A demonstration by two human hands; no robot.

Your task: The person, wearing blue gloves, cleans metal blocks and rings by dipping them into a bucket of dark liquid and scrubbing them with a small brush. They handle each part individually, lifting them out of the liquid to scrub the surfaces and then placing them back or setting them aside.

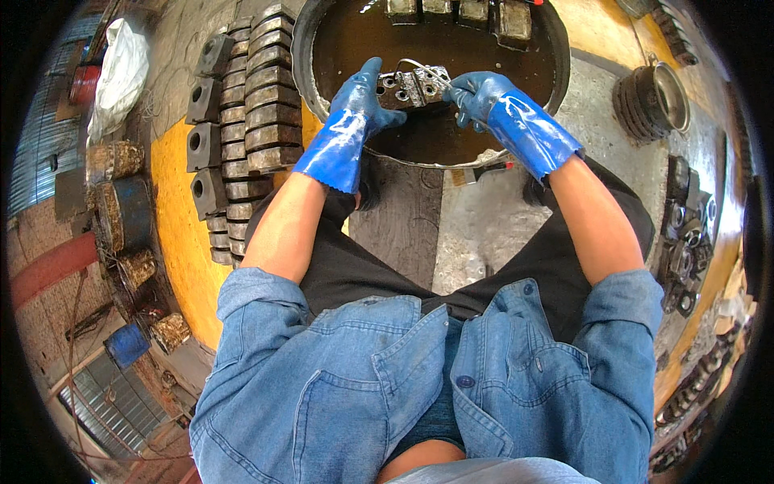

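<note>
One block (415, 86) is over the tub (303, 56); my left hand (355, 102) spreads wide at it, grip unclear; my right hand (481, 90) curls, pinching a wire (427, 68). I judge I'm mid-handling; next calls for steadying the block.

The person (500, 387) is wearing shiny blue gloves (528, 133) with wavy edges, a blue jean shirt (339, 411) with rolled-up sleeves (262, 292), and black pants (359, 258).

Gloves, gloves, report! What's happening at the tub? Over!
Left hand touching holed metal block. Right hand pinching thin curved wire. Other blocks across the basin, clear of both hands.
</note>
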